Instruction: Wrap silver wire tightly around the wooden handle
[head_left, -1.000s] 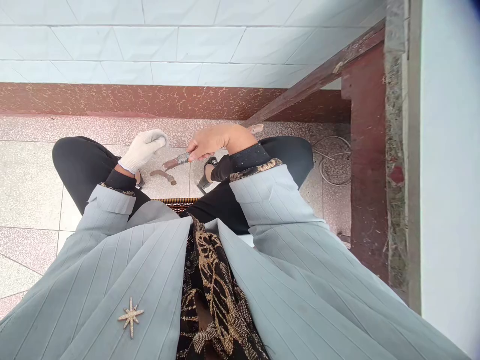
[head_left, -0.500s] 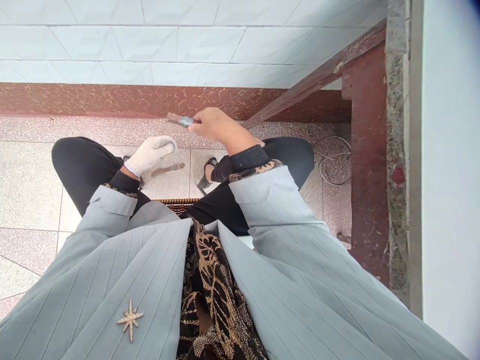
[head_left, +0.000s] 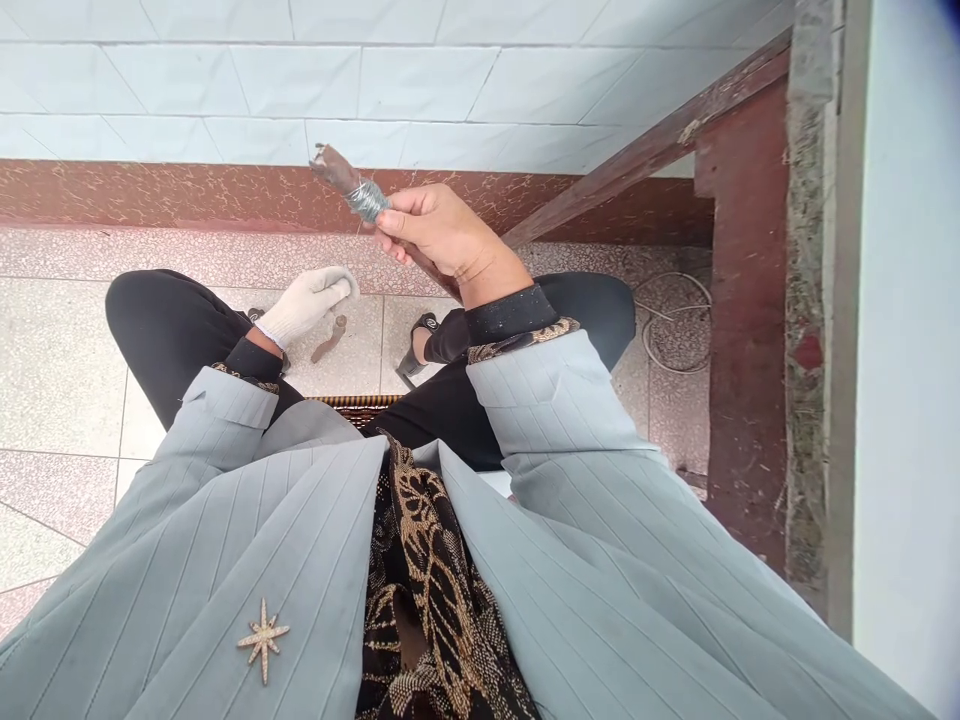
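Note:
My bare right hand (head_left: 442, 235) grips a brown wooden stick (head_left: 337, 170), raised and tilted with its rough, broken end to the upper left. Silvery wire (head_left: 367, 201) is wound round the stick just past my thumb, and the stick's other end comes out below my palm. In a white knitted glove, my left hand (head_left: 311, 302) is closed, with a pale grey curved edge at its fingertips that I cannot make out. A short brown stick piece (head_left: 328, 340) shows just below the glove; whether it hangs or lies on the floor I cannot tell.
A white tiled wall (head_left: 300, 85) with a red-brown skirting (head_left: 187, 195) stands in front. To the right are a slanting wooden bar (head_left: 645, 145), a dark red panel (head_left: 750, 330) and a looped pale cable (head_left: 675, 320) on the floor. A woven seat edge (head_left: 356, 402) shows between my legs.
My right hand has lifted and turned, so the wire-wound stick now points to the upper left. The short stick piece below my left glove has swung to a steeper angle.

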